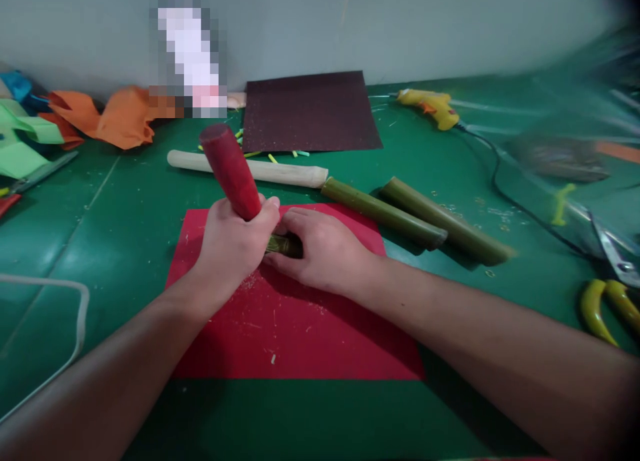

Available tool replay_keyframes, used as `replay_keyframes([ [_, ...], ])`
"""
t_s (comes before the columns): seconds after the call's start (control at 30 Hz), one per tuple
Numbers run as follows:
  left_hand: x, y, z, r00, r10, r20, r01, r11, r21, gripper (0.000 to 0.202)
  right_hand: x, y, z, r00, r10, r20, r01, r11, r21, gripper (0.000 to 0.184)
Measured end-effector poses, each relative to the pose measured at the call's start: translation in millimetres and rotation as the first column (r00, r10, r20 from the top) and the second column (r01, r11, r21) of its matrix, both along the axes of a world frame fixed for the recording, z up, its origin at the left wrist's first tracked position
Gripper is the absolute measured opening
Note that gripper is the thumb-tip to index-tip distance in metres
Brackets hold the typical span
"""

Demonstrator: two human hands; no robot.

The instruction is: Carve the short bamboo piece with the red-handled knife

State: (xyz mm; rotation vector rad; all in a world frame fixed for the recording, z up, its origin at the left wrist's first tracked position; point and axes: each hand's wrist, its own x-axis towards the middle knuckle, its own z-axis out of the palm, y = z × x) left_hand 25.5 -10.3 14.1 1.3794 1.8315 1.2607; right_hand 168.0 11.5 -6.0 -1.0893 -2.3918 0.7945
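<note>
My left hand (231, 244) is closed round the red handle (231, 169) of a tool, which sticks up and away from me; the tool's working end is hidden under my hands. My right hand (323, 251) lies beside it, fingers pressed down on a short green bamboo piece (284, 245). Both hands rest over a red mat (280, 327) scattered with pale shavings.
Two green bamboo lengths (440, 224) and a partly peeled pale one (280, 172) lie beyond the mat. A dark sandpaper sheet (310, 111), a yellow glue gun (433, 107) with its cord, coloured felt scraps (115, 117), yellow-handled pliers (607, 307) and a white cable (75, 314) surround them.
</note>
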Motion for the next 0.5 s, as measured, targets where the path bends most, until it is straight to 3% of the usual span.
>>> replay_keyframes([
  [0.2,2.7,-0.3,0.2,0.999,-0.025,-0.044,0.026,0.999,0.021,0.04,0.3,0.2,0.2,1.0,-0.01,-0.007,0.01,1.0,0.015,0.024],
  [0.5,-4.6,-1.3,1.5,0.994,-0.103,-0.029,0.101,0.992,-0.071,0.034,1.4,0.9,2.4,0.998,-0.01,-0.055,0.007,0.999,-0.053,0.02],
])
